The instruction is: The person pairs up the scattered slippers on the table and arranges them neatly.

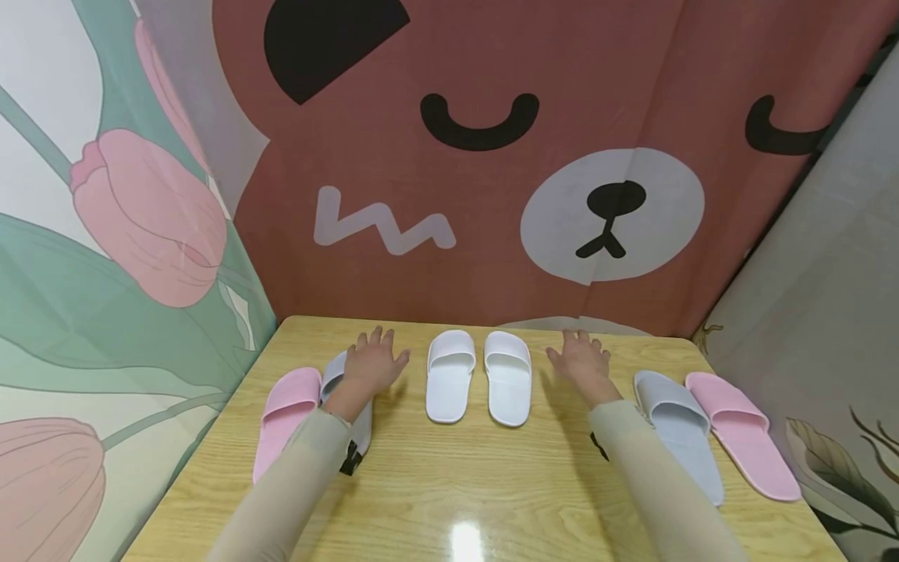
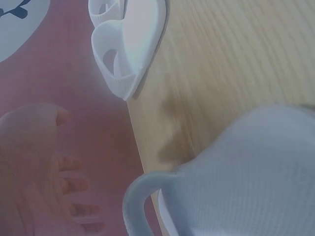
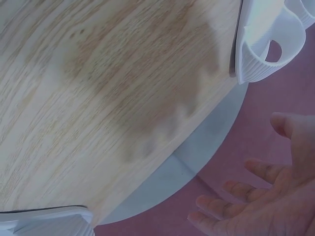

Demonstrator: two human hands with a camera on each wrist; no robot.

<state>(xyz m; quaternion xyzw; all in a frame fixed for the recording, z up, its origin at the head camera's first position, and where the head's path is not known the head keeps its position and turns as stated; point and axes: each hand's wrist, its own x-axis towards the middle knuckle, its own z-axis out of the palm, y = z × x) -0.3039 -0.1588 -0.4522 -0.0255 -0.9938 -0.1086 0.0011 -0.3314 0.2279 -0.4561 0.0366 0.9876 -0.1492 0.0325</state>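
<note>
A pair of white slippers, the left one (image 1: 449, 394) and the right one (image 1: 509, 390), sits side by side at the middle of the wooden table, toes toward the back. My left hand (image 1: 372, 364) hovers with spread fingers to their left, overlapping a grey slipper (image 1: 363, 429) in the head view. On the other side my right hand (image 1: 583, 363) is held out, fingers extended and holding nothing. A second grey slipper (image 1: 684, 437) lies beyond my right forearm. In the left wrist view, the left hand (image 2: 29, 172) is apart from the grey slipper (image 2: 246, 167).
Pink slippers lie at the outer sides, one at left (image 1: 295, 398) and one at right (image 1: 747, 437). Behind the wooden table (image 1: 421, 484) hangs a bear-print cloth (image 1: 477, 203). Printed curtains, one with tulips (image 1: 151, 218), flank both sides.
</note>
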